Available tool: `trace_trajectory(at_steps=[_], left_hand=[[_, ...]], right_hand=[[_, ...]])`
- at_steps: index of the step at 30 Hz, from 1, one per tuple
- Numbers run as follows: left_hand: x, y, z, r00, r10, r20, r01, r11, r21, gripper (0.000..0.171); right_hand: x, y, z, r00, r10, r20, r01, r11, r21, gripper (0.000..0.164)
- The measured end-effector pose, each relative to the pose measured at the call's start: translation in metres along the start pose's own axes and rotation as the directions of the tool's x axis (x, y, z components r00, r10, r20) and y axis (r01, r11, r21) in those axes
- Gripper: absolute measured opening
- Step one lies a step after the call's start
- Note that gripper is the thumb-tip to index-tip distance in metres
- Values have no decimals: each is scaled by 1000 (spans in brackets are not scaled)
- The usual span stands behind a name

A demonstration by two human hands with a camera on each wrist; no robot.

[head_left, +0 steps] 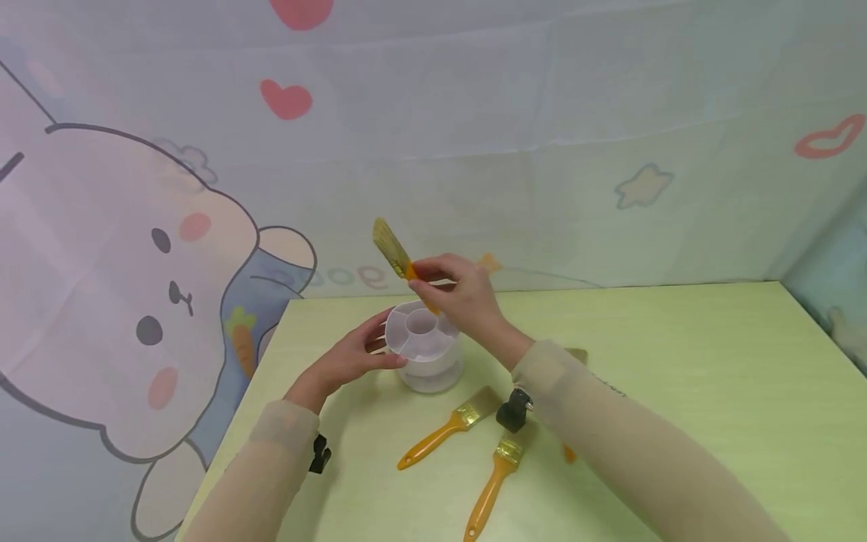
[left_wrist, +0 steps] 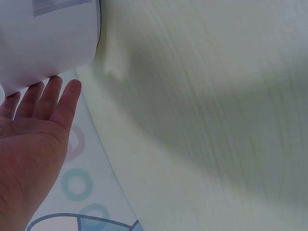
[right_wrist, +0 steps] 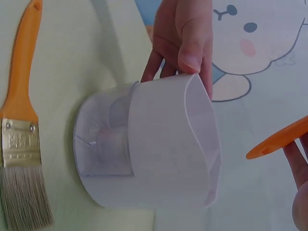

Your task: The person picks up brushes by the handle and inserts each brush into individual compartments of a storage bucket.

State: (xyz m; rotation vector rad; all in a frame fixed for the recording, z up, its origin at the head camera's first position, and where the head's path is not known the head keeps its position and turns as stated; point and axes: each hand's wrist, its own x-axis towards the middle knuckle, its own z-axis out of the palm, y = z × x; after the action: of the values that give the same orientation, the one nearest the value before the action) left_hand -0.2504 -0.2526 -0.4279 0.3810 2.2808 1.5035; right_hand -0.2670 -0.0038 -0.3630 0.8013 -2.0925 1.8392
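Observation:
In the head view my right hand [head_left: 467, 293] pinches a paintbrush [head_left: 391, 248] by its orange handle, bristles tilted up to the left. The handle's lower end hangs over the top of a white round pen holder [head_left: 423, 350], which has divided compartments and a clear lower part. My left hand [head_left: 352, 351] holds the holder's left side, thumb near the front and fingers spread behind. In the left wrist view those fingertips [left_wrist: 55, 82] touch the white wall. The right wrist view shows the brush handle's orange end [right_wrist: 269, 144] apart from the holder's open top [right_wrist: 204, 130].
Two paintbrushes lie in front of the holder, one angled [head_left: 433, 442] and one nearer [head_left: 489, 497]. Another brush [head_left: 570, 454] is partly hidden under my right sleeve. Behind the pale green table [head_left: 677, 361] hangs a printed cloth [head_left: 474, 150].

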Motion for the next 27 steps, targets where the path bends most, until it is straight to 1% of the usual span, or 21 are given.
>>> trace_trajectory(at_steps=[5, 11, 19, 23, 27], left_hand=[[0, -1, 1, 1000, -11, -6, 12, 1000, 9, 94], [0, -1, 0, 1000, -5, -6, 5, 1000, 4, 94], [0, -2, 0, 1000, 3, 4, -3, 1000, -10, 95], [0, -3, 0, 1000, -3, 4, 3, 1000, -12, 95], [-1, -3, 0, 1000, -13, -1, 13, 1000, 5, 95]], right_hand=[[-1, 6, 10, 1000, 23, 7, -23, 1000, 13, 25], [-4, 19, 17, 999, 47, 11, -47, 999, -13, 25], [-13, 29, 18, 997, 63, 38, -59, 993, -100, 25], [-16, 32, 19, 996, 74, 54, -68, 991, -114, 23], [-18, 35, 21, 996, 66, 61, -58, 990, -129, 23]])
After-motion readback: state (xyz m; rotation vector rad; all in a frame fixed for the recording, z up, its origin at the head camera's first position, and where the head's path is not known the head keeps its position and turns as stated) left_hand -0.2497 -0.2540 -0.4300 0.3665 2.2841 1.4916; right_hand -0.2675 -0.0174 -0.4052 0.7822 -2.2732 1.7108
